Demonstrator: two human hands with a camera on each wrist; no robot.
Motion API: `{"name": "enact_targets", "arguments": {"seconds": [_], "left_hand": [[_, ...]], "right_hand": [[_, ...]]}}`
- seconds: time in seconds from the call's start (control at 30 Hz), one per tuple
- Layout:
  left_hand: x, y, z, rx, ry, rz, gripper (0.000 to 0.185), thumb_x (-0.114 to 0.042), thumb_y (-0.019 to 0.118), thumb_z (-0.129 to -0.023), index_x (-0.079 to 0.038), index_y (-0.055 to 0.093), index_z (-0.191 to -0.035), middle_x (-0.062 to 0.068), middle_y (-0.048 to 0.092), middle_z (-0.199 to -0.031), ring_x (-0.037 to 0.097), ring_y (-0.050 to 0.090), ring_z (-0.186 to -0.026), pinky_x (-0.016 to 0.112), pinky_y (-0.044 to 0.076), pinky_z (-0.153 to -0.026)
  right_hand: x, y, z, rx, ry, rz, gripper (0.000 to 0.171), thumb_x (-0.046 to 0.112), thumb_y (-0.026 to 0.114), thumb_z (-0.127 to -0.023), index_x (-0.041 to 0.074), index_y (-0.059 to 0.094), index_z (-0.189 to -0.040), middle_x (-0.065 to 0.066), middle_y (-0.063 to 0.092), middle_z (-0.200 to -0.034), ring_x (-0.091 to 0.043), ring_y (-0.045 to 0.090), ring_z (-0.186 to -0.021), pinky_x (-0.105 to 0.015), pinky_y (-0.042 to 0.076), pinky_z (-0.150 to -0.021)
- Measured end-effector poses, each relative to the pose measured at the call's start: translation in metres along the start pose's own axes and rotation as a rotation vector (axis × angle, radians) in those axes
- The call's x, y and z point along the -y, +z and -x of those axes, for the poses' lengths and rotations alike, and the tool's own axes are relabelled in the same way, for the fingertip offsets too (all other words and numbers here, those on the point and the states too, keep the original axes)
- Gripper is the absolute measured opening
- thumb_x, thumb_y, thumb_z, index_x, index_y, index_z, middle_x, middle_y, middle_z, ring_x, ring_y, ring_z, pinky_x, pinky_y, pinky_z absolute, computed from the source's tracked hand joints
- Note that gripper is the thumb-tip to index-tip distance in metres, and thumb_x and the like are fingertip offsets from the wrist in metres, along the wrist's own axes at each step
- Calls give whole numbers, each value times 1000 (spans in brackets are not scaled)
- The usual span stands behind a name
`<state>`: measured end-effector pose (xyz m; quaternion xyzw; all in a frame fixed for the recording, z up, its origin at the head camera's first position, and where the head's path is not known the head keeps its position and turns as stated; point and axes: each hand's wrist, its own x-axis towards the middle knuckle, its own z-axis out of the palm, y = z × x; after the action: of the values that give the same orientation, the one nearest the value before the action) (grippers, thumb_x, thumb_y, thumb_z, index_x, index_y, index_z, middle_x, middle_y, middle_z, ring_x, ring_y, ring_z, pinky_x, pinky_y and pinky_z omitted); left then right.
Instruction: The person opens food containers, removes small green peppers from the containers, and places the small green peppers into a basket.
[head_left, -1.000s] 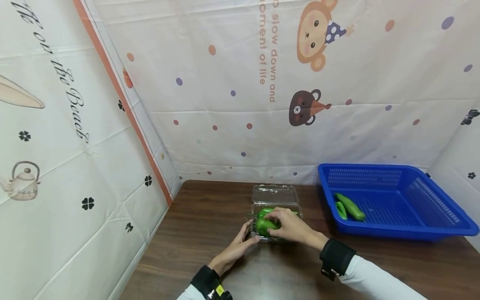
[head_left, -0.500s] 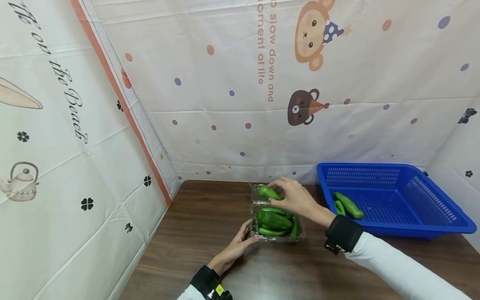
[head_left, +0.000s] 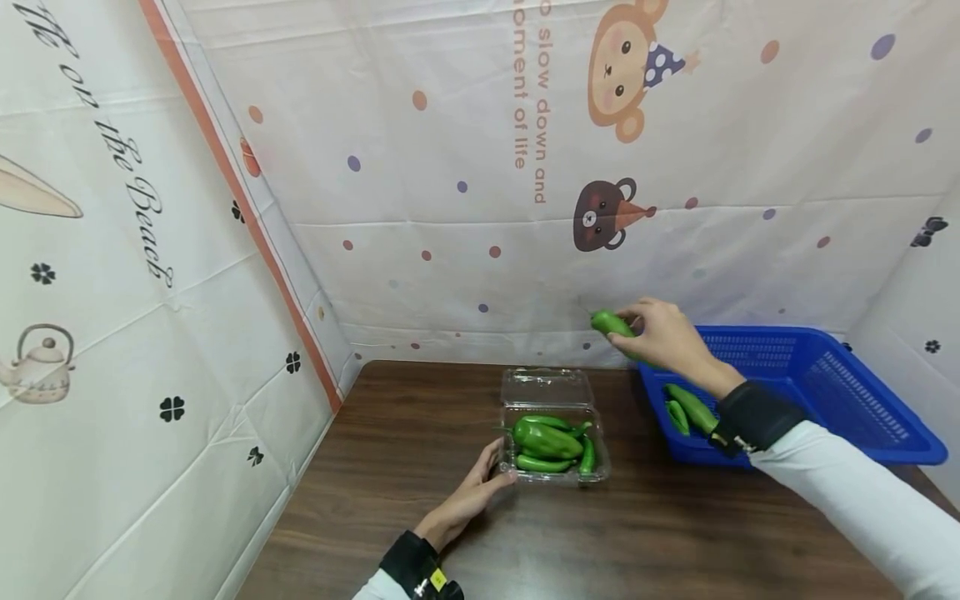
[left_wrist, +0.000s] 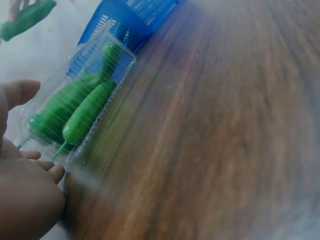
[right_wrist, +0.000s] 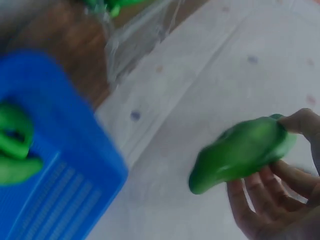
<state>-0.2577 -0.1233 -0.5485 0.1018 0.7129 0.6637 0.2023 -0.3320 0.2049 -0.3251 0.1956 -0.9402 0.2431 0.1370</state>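
The green pepper (head_left: pixel 611 323) is pinched in the right hand (head_left: pixel 663 335), raised above the blue basket's (head_left: pixel 862 392) near-left corner. The left hand (head_left: pixel 471 498), fingers relaxed, touches the clear clamshell box (head_left: pixel 553 442) holding further peppers.

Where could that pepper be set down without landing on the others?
The blue basket is bare across its middle and right; two peppers lie at its left end, under the right hand holding the pepper. The clear box is crowded. Bare table lies left of the box.
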Motion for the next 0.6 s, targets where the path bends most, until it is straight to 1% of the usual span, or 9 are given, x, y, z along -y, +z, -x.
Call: {"name": "enact_targets", "arguments": {"seconds": [0.17,0.23,0.3,0.37,0.43,0.47,0.5,0.57,0.6], "left_hand": [[0,1,0,-4,0,3,77,-33,60,-104,-14,16,-164,21,9,-172,44,7,-158,63,17,-124],[1,1,0,-5,0,3,77,-32,60,-104,-15,16,-164,21,9,-172,44,6,-158,63,16,-124],[0,1,0,-8,-7,5,76,-33,60,-104,-15,17,-164,20,9,-172,44,6,-158,64,16,-124],[0,0,1,-9,-13,4,77,-34,61,-103,-16,17,-164,19,9,-172,44,6,-158,63,15,-125],[-1,0,1,-8,-13,1,77,-35,61,-103,-16,17,-164,19,8,-172,44,6,-158,63,16,-125],[-1,0,1,-7,-13,-1,78,-35,61,-103,-16,16,-164,20,8,-172,44,6,-158,63,16,-125],[-1,0,1,-8,-13,-1,78,-35,61,-103,-16,16,-164,20,8,-172,44,6,-158,63,16,-125],[-1,0,1,-4,-13,-1,78,-35,60,-103,-15,15,-165,20,8,-172,44,6,-158,63,15,-125],[-1,1,1,-2,-12,0,79,-34,60,-103,-15,15,-165,20,8,-172,44,6,-158,64,15,-125]], "right_hand": [[-30,-21,-6,87,71,27,41,22,72,-94,-12,70,-116,-31,73,-105,-38,72,-87,-50,59,-74],[-41,-26,-7,130,100,39,42,23,72,-94,-14,70,-113,-32,73,-102,-37,72,-82,-49,59,-71],[-51,-29,-7,185,135,43,36,24,71,-94,-11,74,-99,-25,73,-83,-29,67,-67,-42,55,-62],[-59,-30,-6,243,167,42,34,25,69,-95,-5,71,-78,-12,63,-62,-19,56,-53,-33,47,-53],[-67,-30,-5,297,197,36,37,26,68,-96,4,66,-67,2,49,-53,-10,45,-48,-28,40,-50],[-70,-30,-4,324,215,30,38,26,67,-97,6,64,-64,5,44,-51,-9,44,-47,-28,41,-49],[-73,-31,-4,350,237,30,39,27,67,-97,6,64,-64,6,43,-51,-9,45,-46,-28,44,-48],[-78,-33,-3,415,282,3,36,27,66,-98,-1,68,-74,3,51,-57,-12,53,-51,-34,54,-53],[-81,-34,-3,445,312,-7,35,27,66,-98,-2,70,-79,3,51,-59,-12,55,-55,-38,58,-57]]}}
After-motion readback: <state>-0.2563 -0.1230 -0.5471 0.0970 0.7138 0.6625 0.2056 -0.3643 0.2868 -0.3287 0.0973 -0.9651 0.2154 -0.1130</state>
